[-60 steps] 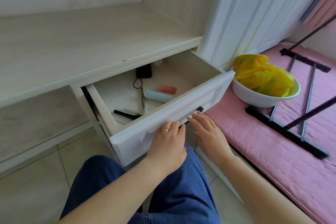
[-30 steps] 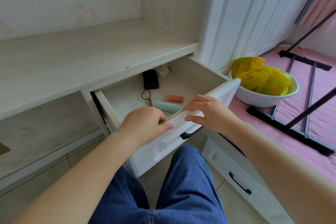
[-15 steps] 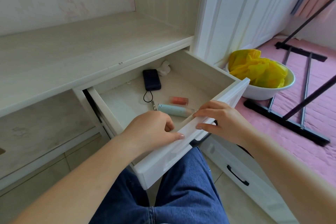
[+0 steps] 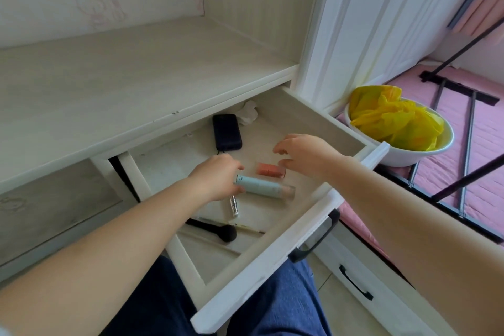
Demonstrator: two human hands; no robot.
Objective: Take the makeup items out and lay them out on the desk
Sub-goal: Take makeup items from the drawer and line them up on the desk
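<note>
Two hands reach into the open drawer under the desk.

Head view: the left hand has its fingers curled round the near end of a pale blue tube that lies across the drawer floor; the right hand hovers just above a small orange-pink case, fingers loosely spread and bent, thumb near the case, holding nothing. Closer to the drawer front lie a clear slim tube, a black makeup brush and a thin pencil. At the back of the drawer sit a dark power bank and a crumpled white tissue. To the right, a white basin with a yellow bag stands on a pink mat.
</note>
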